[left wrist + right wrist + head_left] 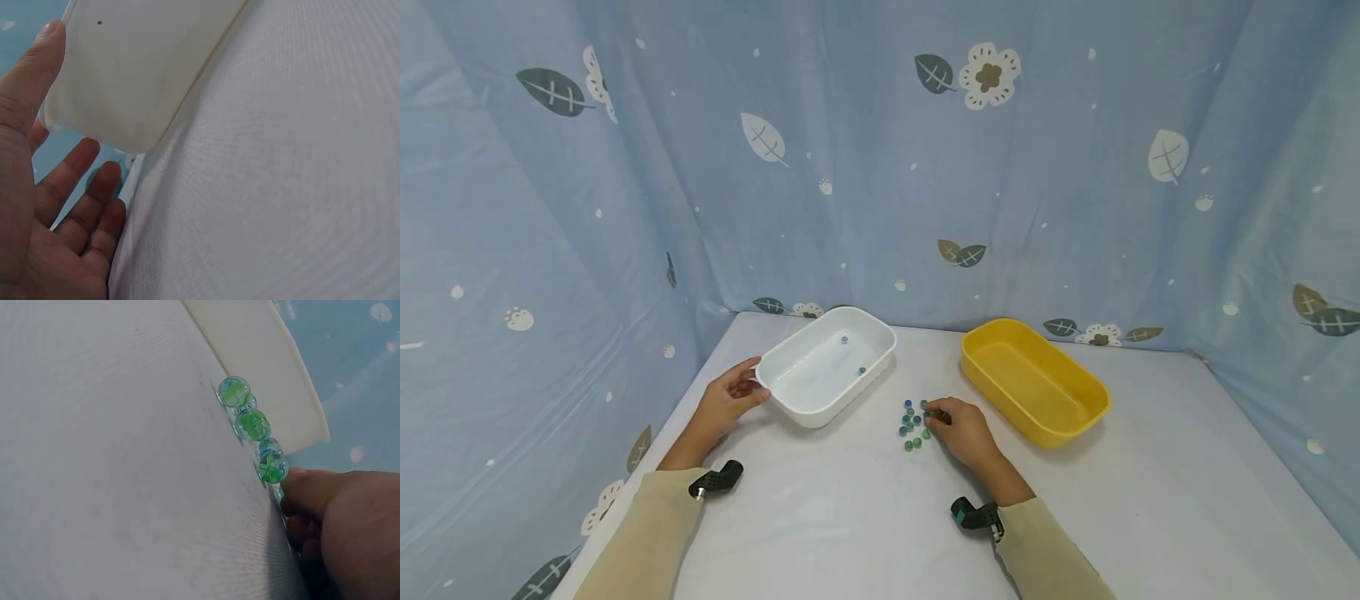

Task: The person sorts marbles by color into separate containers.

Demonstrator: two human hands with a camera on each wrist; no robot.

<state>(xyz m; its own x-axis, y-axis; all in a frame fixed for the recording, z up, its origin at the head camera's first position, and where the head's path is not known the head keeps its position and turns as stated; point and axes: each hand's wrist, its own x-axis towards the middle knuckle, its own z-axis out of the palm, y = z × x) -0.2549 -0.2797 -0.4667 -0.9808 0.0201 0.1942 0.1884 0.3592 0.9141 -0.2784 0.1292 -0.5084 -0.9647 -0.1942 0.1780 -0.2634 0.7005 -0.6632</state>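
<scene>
A white plastic tub (pixel 797 379) stands on the left, with two small marbles (pixel 862 370) on its floor. My left hand (pixel 724 408) holds the tub's near-left corner, thumb along the rim; in the left wrist view the other fingers (pixel 103 181) lie loosely curved beside and below that corner. Several blue and green glass marbles (pixel 908 445) lie in a loose cluster on the table. At the cluster's right edge, my right hand (pixel 964 432) has its thumb and forefinger around a marble, partly hidden by them. Green-swirled marbles (pixel 252 425) show close to the thumb in the right wrist view.
A yellow plastic tub (pixel 1037 379) sits to the right of the marbles, beyond my right hand. A white cloth (pixel 835 517) covers the table. Blue curtains (pixel 865 167) with leaves and flowers hang behind and at both sides.
</scene>
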